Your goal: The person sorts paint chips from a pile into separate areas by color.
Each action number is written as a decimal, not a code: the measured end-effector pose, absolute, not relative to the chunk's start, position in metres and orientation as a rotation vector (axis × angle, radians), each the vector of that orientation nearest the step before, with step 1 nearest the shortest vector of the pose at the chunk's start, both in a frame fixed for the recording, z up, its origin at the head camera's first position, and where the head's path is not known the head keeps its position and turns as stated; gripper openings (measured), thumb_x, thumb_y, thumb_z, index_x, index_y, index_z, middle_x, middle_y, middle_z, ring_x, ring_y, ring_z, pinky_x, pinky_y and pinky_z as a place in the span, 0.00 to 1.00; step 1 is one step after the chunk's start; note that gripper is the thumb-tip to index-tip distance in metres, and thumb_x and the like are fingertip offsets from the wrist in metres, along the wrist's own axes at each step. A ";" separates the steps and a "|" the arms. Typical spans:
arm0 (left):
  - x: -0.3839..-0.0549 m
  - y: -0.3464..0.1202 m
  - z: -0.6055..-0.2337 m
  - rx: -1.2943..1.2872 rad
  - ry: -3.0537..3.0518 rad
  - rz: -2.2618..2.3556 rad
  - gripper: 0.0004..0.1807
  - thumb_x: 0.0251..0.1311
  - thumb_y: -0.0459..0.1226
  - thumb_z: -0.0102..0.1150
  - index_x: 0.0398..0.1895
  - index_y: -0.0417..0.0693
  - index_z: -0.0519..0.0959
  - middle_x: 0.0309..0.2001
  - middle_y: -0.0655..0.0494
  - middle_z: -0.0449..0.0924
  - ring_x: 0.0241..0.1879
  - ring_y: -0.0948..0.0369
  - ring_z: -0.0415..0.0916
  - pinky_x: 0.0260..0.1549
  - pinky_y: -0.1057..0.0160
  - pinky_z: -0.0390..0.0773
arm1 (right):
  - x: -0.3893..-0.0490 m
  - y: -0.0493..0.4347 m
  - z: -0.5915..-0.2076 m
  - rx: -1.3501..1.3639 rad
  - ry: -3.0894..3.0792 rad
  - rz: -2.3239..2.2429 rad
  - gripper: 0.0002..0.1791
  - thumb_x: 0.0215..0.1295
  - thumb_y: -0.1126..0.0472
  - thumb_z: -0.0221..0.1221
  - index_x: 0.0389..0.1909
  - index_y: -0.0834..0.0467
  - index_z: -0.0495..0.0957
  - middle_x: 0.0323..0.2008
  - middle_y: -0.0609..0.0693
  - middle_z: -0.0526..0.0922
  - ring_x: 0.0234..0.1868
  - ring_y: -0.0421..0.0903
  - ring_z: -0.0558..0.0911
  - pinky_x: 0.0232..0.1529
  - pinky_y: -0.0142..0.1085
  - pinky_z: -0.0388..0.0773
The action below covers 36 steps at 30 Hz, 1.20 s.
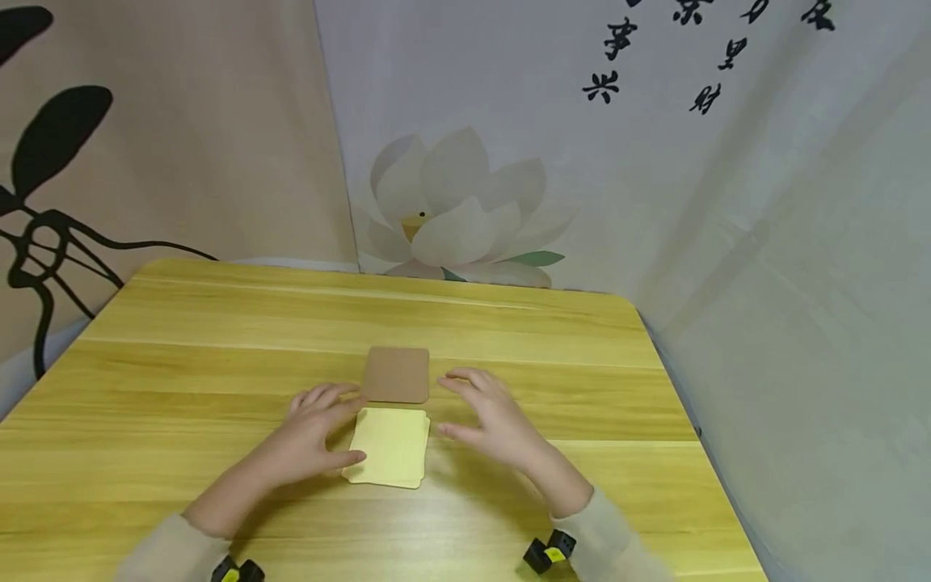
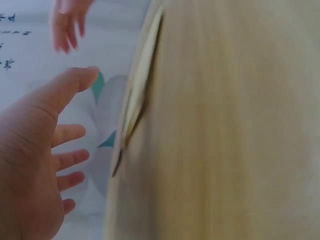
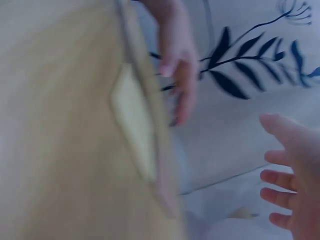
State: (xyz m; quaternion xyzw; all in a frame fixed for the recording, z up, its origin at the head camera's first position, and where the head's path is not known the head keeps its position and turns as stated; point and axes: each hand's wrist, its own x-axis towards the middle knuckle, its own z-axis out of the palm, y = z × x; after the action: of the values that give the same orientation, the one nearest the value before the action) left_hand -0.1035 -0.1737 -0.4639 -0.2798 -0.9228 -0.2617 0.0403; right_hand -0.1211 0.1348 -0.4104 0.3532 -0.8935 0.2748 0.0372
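A small stack of pale yellow square cards [image 1: 391,447] lies on the wooden table, its edges slightly out of line. Just beyond it is a brown square card [image 1: 396,375] with rounded corners, lying flat. My left hand [image 1: 309,432] is at the left of the stack, fingers loosely spread, and its thumb overlaps the stack's left side in the head view. To the right of both, my right hand [image 1: 494,420] hovers with relaxed fingers and nothing in its grasp. In the left wrist view the yellow cards [image 2: 142,75] appear edge-on, beyond the thumb.
The wooden table [image 1: 582,364] has rounded far corners. Behind it hangs a pale curtain [image 1: 494,73] with a printed lotus and black characters. Small black and yellow devices [image 1: 550,551] sit at both wrists, by the light sleeves [image 1: 614,537].
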 end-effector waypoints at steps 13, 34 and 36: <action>-0.106 -0.187 -0.438 -0.785 -2.786 -0.870 0.39 0.54 0.47 0.68 0.67 0.41 0.67 0.64 0.43 0.66 0.63 0.41 0.60 0.57 0.32 0.50 | -0.093 0.175 -0.285 1.161 -1.816 0.929 0.23 0.67 0.51 0.58 0.44 0.71 0.79 0.42 0.61 0.80 0.47 0.55 0.77 0.52 0.40 0.70; -0.118 -0.190 -0.394 -0.581 -2.703 -0.683 0.38 0.66 0.53 0.52 0.72 0.41 0.59 0.73 0.42 0.48 0.72 0.43 0.38 0.64 0.38 0.28 | -0.076 0.192 -0.247 0.900 -1.609 0.861 0.28 0.62 0.44 0.60 0.44 0.67 0.81 0.47 0.64 0.79 0.51 0.61 0.75 0.57 0.48 0.66; -0.122 -0.191 -0.389 -0.559 -2.718 -0.638 0.38 0.67 0.54 0.49 0.73 0.42 0.58 0.74 0.42 0.44 0.72 0.43 0.34 0.63 0.38 0.25 | -0.086 0.202 -0.257 0.856 -1.787 0.766 0.31 0.63 0.41 0.57 0.50 0.64 0.79 0.54 0.61 0.77 0.56 0.61 0.72 0.59 0.52 0.61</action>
State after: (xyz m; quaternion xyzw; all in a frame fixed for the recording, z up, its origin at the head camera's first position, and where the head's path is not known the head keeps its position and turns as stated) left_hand -0.1216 -0.1909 -0.3892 -0.1941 -0.9443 -0.2217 0.1468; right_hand -0.0861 0.2016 -0.2567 0.3521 -0.7347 0.3149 0.4868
